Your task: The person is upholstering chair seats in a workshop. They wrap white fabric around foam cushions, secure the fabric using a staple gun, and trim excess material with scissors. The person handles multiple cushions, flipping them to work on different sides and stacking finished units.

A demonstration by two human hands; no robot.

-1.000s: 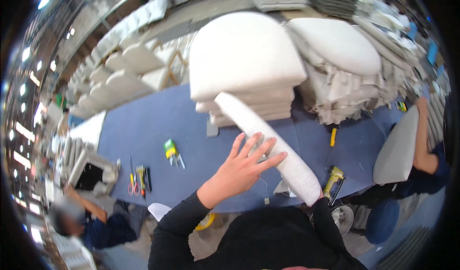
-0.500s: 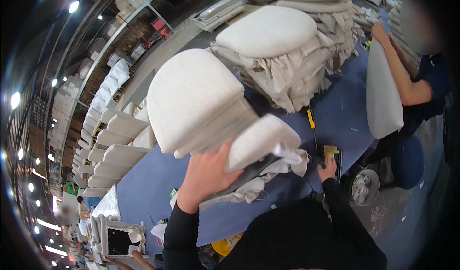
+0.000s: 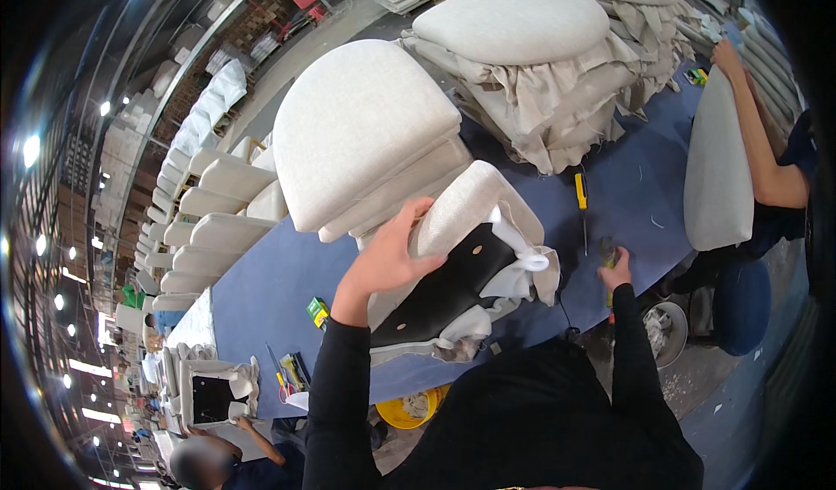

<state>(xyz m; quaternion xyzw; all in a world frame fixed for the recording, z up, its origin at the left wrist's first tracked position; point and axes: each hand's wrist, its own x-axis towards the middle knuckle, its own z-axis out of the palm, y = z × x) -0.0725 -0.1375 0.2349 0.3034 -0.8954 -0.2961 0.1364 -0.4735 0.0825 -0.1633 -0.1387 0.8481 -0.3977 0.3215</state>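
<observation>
My left hand (image 3: 385, 257) grips the padded edge of a beige seat cushion (image 3: 464, 204) that lies tilted on the blue table (image 3: 270, 272), its black underside (image 3: 444, 291) and loose fabric flaps facing me. The cushion leans against a stack of finished beige cushions (image 3: 361, 129). My right hand (image 3: 616, 271) rests at the table's near edge, closed around a small yellow and dark tool (image 3: 607, 251). A yellow-handled screwdriver (image 3: 581, 196) lies on the table just beyond that hand.
A tall pile of fabric-covered cushions (image 3: 522, 29) stands at the back right. A person on the right (image 3: 775, 168) holds an upright cushion (image 3: 717, 164). Another person at lower left works on a seat (image 3: 209, 396). Scissors and small tools (image 3: 287, 375) lie near the table edge. A yellow bucket (image 3: 405, 407) sits below.
The cushion has been turned over, so its black underside now faces up. My right hand has left the cushion and now holds a tool at the table edge.
</observation>
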